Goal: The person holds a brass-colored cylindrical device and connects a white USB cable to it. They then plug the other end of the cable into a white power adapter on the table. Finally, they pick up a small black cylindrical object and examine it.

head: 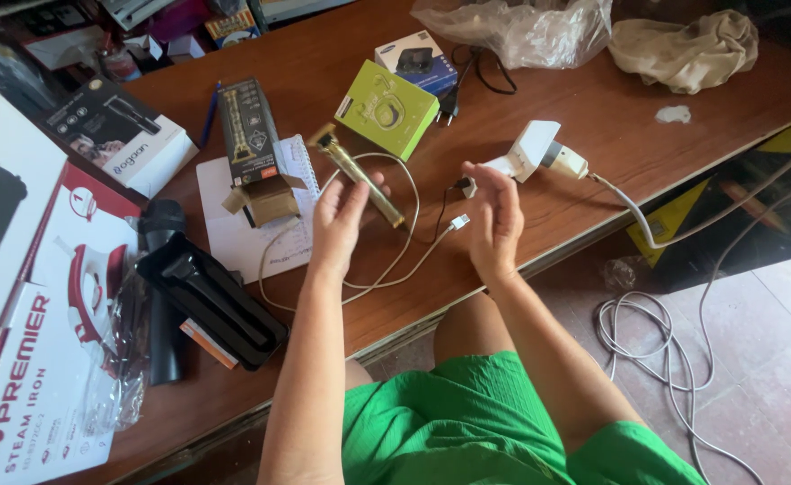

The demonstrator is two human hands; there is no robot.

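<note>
**Two hands, one gold trimmer, one loose plug**

Two bare hands meet over the middle of the brown wooden table [593,135], which fills most of the frame. At far left lies a white steam iron box [27,359], with a black case [211,305] beside it. A lime green box [386,108] sits above the hands, and a white adapter [535,148] with its grey cord sits right of centre.

The left hand [340,220] grips the gold hair trimmer [360,175], fingers curled around its lower body; its long axis runs from upper left, blade end, to lower right. The right hand [494,216] is open, fingers loosely spread, touching nothing clearly. The small white cable plug [459,221] lies between both hands, just left of the right palm, nearer the right hand than the trimmer's lower end.
</note>
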